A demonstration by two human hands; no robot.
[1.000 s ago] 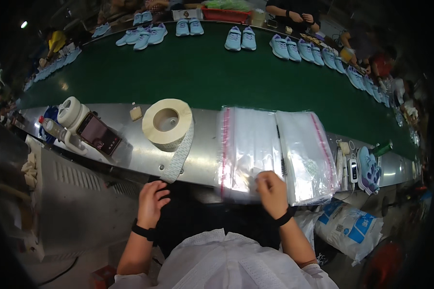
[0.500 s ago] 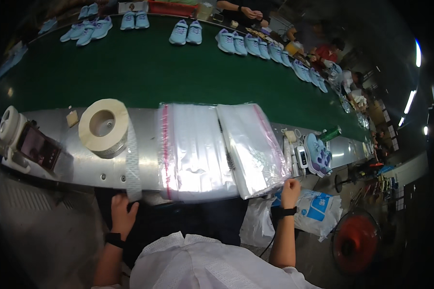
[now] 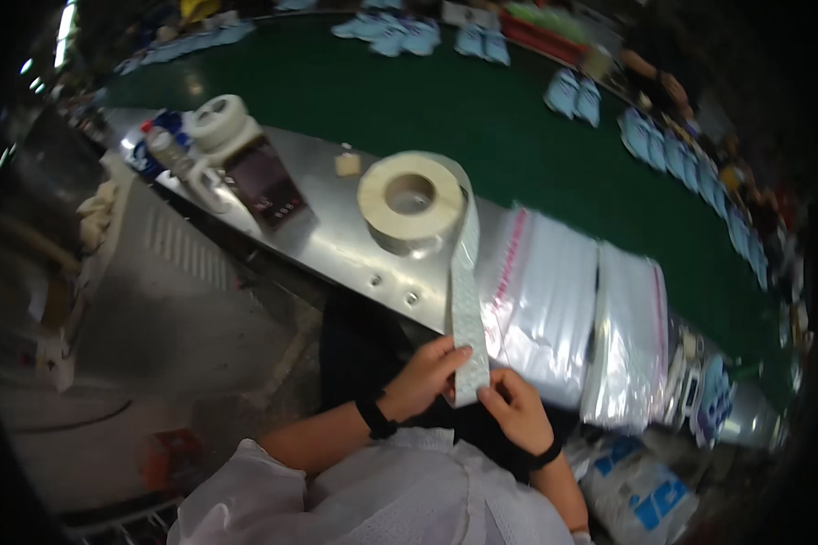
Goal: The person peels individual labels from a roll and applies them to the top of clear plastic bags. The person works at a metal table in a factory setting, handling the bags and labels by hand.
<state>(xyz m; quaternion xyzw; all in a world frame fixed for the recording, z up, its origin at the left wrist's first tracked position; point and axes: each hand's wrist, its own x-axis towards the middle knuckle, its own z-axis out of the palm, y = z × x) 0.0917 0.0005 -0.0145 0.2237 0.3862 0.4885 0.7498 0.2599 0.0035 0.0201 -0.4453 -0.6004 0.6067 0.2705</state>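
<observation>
One pale strip [image 3: 466,295] before us, trailing off the roll [image 3: 409,225] on our metal table [image 3: 332,236], our left hand [image 3: 427,376] pinching its left edge, our right hand [image 3: 522,418] at its lower end, whether gripping we cannot tell, clear bags [image 3: 550,309] alongside.

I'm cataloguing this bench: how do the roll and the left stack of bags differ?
The roll is round and hollow-cored; the left stack of bags is flat and rectangular.
The roll is opaque and cream; the stack is clear, with a pink line along one edge.
The left hand and right hand are at the roll's loose strip; neither holds the stack.
Roll and stack both rest on the metal counter.
</observation>
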